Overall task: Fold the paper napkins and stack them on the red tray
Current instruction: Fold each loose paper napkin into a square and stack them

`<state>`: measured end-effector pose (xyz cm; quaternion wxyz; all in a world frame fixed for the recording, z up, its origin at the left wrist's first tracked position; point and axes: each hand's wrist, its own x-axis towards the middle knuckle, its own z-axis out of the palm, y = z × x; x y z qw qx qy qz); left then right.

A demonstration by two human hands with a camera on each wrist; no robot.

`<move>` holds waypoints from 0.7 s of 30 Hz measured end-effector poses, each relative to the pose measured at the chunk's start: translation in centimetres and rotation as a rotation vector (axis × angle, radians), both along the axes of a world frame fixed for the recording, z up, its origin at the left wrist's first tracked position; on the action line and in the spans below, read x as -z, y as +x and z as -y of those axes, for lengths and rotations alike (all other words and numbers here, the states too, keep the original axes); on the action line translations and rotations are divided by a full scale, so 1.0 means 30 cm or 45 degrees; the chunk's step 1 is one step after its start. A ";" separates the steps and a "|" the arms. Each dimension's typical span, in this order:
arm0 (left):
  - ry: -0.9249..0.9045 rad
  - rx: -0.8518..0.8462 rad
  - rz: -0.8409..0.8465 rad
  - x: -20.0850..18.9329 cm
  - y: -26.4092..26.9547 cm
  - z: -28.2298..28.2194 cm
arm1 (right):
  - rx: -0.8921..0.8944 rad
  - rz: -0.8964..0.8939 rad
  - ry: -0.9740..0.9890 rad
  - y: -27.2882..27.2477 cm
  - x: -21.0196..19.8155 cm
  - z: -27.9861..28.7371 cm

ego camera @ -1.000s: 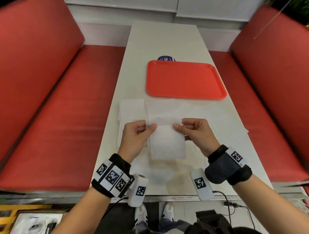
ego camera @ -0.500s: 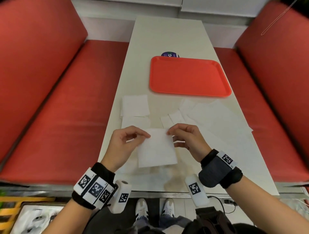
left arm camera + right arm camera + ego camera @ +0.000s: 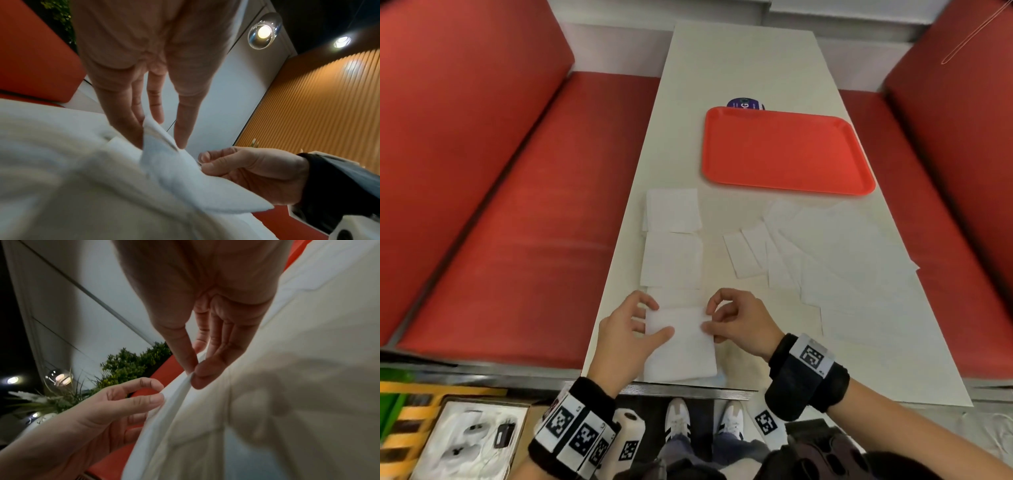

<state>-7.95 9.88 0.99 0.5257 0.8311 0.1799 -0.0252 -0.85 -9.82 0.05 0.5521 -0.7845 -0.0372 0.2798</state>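
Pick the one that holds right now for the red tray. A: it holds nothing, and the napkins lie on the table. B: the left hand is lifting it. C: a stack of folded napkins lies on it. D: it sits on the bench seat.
A: the red tray shows only bare red surface, while the napkins lie on the table nearer the person.
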 end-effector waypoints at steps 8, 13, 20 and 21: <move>0.135 -0.016 0.044 0.022 0.034 -0.067 | 0.041 0.032 -0.004 0.029 0.032 -0.031; 0.183 -0.066 0.102 0.036 0.087 -0.074 | 0.088 0.126 -0.073 0.066 0.056 -0.053; 0.226 0.045 -0.039 0.092 0.093 -0.067 | -0.019 0.247 -0.272 0.070 0.060 -0.023; 0.229 0.071 -0.030 0.095 0.089 -0.067 | -0.020 0.256 -0.282 0.078 0.045 0.002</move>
